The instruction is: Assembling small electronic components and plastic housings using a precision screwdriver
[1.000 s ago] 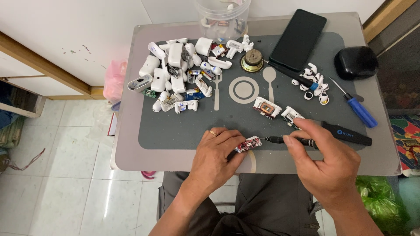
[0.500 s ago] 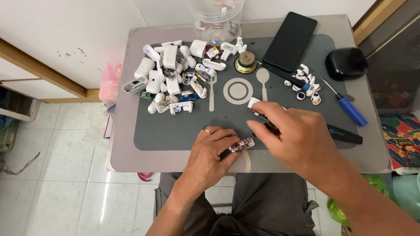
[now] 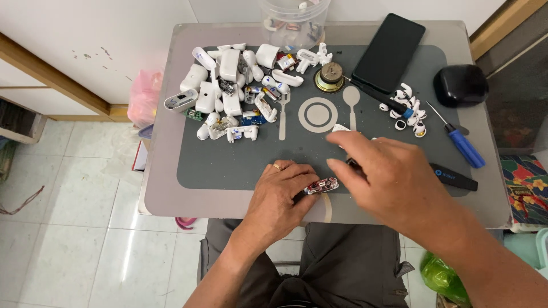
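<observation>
Matt grey mat (image 3: pixel 228 165), glossy white plastic shells (image 3: pixel 231 85), smooth black glass phone (image 3: pixel 388 51), shiny tile floor (image 3: pixel 74 228)

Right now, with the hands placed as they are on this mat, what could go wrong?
The small red circuit board, pinched in the left hand, sits close to the table's near edge; a slip could drop it to the tiled floor. The right hand reaches across over small white parts and the black tool, and might knock them. The blue screwdriver could roll off the right edge.
</observation>
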